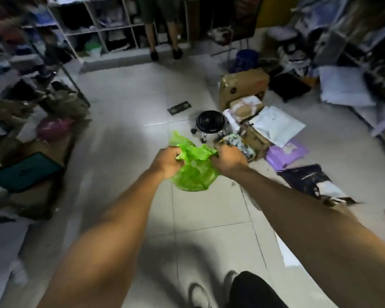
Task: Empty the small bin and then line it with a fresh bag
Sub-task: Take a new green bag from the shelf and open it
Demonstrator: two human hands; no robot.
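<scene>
Both hands, the left hand (pixel 168 160) and right hand (pixel 228 160), grip a green bag (pixel 193 172) above the tiled floor (pixel 205 218), apparently near a black-lidded bin (pixel 210 122).

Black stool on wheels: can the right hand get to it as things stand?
Probably not right away. The right hand is clenched on the green bag, as is the left hand. The black stool sits beyond them on open floor, so the path looks clear once it lets go.

Dim room, one bright patch on the floor tiles (pixel 156 121); edges smear, bend and fall dark.
</scene>
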